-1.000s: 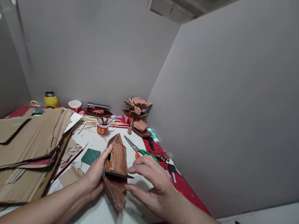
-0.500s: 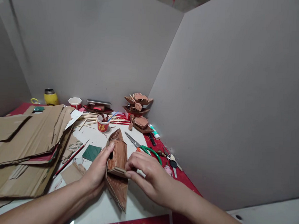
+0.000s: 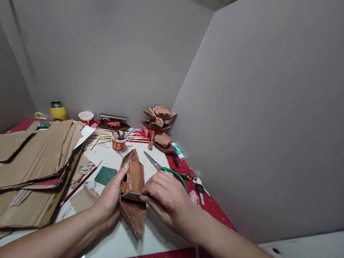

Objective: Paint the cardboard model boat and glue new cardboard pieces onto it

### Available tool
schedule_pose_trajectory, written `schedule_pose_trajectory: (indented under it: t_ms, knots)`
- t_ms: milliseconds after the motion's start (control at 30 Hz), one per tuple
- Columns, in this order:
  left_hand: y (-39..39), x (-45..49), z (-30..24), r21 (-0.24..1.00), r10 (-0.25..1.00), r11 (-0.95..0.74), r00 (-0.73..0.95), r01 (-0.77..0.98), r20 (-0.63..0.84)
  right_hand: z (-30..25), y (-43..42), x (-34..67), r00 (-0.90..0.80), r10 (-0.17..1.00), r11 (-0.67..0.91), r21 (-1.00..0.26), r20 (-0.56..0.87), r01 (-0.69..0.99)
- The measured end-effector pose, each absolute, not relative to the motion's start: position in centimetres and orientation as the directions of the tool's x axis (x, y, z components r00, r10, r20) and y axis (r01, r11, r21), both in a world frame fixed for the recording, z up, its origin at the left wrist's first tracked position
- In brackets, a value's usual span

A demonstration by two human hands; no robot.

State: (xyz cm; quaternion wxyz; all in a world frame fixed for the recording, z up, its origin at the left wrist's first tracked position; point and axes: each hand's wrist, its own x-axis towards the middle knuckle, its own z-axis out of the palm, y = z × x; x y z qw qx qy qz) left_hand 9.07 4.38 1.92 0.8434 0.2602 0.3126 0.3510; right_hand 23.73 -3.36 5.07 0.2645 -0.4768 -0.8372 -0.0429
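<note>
A brown-painted cardboard model boat (image 3: 132, 214), with a curved roof (image 3: 135, 175) over its middle, is tilted lengthwise above the white tabletop. My left hand (image 3: 109, 196) is closed around its left side, the thumb lying along the roof edge. At the near right corner of the roof, the fingers of my right hand (image 3: 167, 197) pinch the edge; the fingertips are partly hidden. Just past the right hand lie scissors (image 3: 152, 161) with green handles, blades partly apart. A red paper cup (image 3: 118, 145) smeared with brown paint stands beyond the bow.
Cardboard sheets (image 3: 39, 157) are stacked at the left, beside a thin red brush (image 3: 80, 185) and a green square (image 3: 105, 175). Several finished boats (image 3: 162, 140) and wooden sticks (image 3: 103, 134) lie at the back. Keys (image 3: 200, 189) and a glue tube (image 3: 179, 152) rest near the right wall.
Both hands and the boat have shifted slightly left. The right fingers remain at the roof's near corner, and the hand has turned a little. Other things stay where they were.
</note>
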Motion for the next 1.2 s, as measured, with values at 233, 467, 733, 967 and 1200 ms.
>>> schedule_pose_trajectory:
  t_ms: [233,467,733,967,1200]
  knots:
    - [4.0,8.9,2.7,0.619,0.733,0.649,0.581,-0.442,-0.354,5.3,-3.7,23.4,-0.345,0.736,0.563,-0.244,0.582,0.789]
    - [3.7,8.8,2.9,0.596,0.703,0.684,0.596,-0.42,-0.387,5.6,-4.1,23.2,-0.341,0.743,0.587,-0.316,0.576,0.746]
    - [3.1,8.8,3.7,0.574,0.693,0.693,0.623,-0.437,-0.362,6.3,-4.7,22.8,-0.35,0.741,0.568,-0.257,0.572,0.782]
    - [3.3,9.1,2.6,0.576,0.706,0.667,0.647,-0.472,-0.287,6.1,-4.1,21.9,-0.355,0.785,0.524,-0.239,0.507,0.818]
    - [3.2,9.0,2.6,0.569,0.68,0.686,0.679,-0.454,-0.277,6.7,-2.8,21.9,-0.296,0.901,0.389,-0.289,0.318,0.875]
